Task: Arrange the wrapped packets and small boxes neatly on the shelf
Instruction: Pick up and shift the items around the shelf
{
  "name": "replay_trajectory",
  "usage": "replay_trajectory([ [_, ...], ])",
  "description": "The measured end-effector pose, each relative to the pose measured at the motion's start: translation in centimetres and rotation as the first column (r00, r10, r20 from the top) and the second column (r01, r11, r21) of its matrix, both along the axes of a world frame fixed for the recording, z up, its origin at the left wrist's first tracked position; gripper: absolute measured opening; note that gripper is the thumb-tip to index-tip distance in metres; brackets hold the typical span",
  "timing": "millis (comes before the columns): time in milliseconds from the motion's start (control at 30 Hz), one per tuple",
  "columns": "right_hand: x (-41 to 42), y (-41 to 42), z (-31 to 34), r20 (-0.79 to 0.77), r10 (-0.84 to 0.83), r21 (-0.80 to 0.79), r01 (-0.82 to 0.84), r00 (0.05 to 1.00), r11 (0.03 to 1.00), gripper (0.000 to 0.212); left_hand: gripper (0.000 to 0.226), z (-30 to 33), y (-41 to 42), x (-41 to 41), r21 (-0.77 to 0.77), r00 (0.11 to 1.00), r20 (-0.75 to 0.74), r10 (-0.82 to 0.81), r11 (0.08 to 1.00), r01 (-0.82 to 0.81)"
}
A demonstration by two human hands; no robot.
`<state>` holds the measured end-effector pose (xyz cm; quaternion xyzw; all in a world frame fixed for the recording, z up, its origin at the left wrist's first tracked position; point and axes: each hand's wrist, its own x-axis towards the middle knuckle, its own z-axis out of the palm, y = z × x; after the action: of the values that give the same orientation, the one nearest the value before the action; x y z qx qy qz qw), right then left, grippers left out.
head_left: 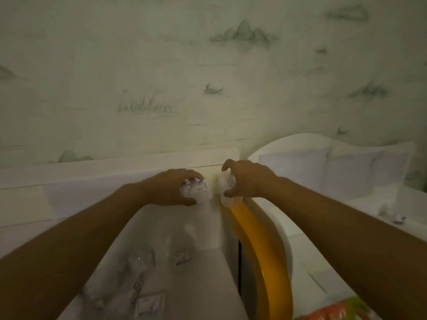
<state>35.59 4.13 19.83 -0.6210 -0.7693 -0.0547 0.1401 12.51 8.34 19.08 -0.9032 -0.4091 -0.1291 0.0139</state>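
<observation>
Progress early-mid | left hand [172, 189] fingers curled round small box [195, 187] at shelf [203, 229] back edge | right hand [242, 179] pinches clear wrapped packet [225, 185] just beside it | packets [147, 306] lie loose on near surface, unplaced | blurry, count unclear

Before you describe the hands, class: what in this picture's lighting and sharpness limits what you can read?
Head view: dim, greenish light; soft blur throughout; print on the small box in the left hand unreadable; the wrapped packet under the right hand washed out; wide-angle bending at edges.
</observation>
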Motion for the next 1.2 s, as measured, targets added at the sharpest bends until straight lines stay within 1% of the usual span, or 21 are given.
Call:
replay_trajectory([
  [133, 6.7, -1.8, 0.7, -0.021, -0.052, -0.002, 0.052, 0.998, 0.999, 0.074, 0.065, 1.7, -1.0, 6.1, 0.013, 0.998, -0.067, -0.008, 1.000, 0.009],
  [233, 13.1, -3.5, 1.0, -0.029, -0.092, -0.029, 0.091, 0.995, 0.995, 0.073, 0.065, 2.5, -1.3, 11.7, 0.003, 0.998, -0.057, -0.024, 1.000, 0.024],
  [300, 17.3, -4.5, 0.8, -0.032, -0.130, -0.045, 0.128, 0.991, 0.991, 0.072, 0.068, 2.4, -1.7, 16.1, 0.013, 0.996, -0.084, -0.036, 0.999, 0.037],
  [367, 21.4, -5.4, 0.2, -0.037, -0.162, -0.053, 0.160, 0.986, 0.986, 0.073, 0.070, 1.5, -2.4, 20.9, 0.040, 0.992, -0.113, -0.061, 0.997, 0.066],
  [433, 25.1, -6.4, -0.8, -0.055, -0.186, -0.063, 0.183, 0.981, 0.981, 0.074, 0.069, -0.1, -3.2, 25.2, 0.019, 0.986, -0.127, -0.106, 0.994, 0.110],
  [500, 28.7, -7.3, -1.8, -0.066, -0.207, -0.086, 0.201, 0.976, 0.976, 0.074, 0.068, -1.8, -4.0, 29.0, 0.010, 0.976, -0.171, -0.138, 0.990, 0.141],
  [567, 32.0, -8.1, -2.9, -0.067, -0.225, -0.108, 0.217, 0.972, 0.970, 0.074, 0.068, -3.3, -4.6, 32.0, 0.019, 0.960, -0.230, -0.158, 0.986, 0.167],
  [667, 36.3, -8.7, -4.7, -0.078, -0.256, -0.140, 0.244, 0.963, 0.960, 0.074, 0.067, -4.6, -5.0, 35.3, 0.009, 0.945, -0.292, -0.150, 0.987, 0.159],
  [800, 39.8, -7.9, -7.5, -0.114, -0.285, -0.198, 0.259, 0.952, 0.945, 0.075, 0.070, -6.5, -4.0, 38.0, -0.023, 0.917, -0.374, -0.139, 0.990, 0.140],
  [933, 40.9, -6.4, -10.2, -0.117, -0.279, -0.235, 0.247, 0.953, 0.940, 0.075, 0.073, -8.9, -2.1, 39.5, -0.058, 0.872, -0.464, -0.157, 0.987, 0.147],
  [1033, 41.6, -4.8, -11.0, -0.080, -0.278, -0.250, 0.250, 0.957, 0.935, 0.075, 0.072, -10.0, -0.3, 40.8, -0.079, 0.863, -0.476, -0.170, 0.985, 0.151],
  [1200, 44.0, -2.0, -9.5, -0.056, -0.323, -0.221, 0.304, 0.945, 0.927, 0.074, 0.071, -10.6, 2.9, 43.9, -0.090, 0.867, -0.452, -0.209, 0.978, 0.189],
])
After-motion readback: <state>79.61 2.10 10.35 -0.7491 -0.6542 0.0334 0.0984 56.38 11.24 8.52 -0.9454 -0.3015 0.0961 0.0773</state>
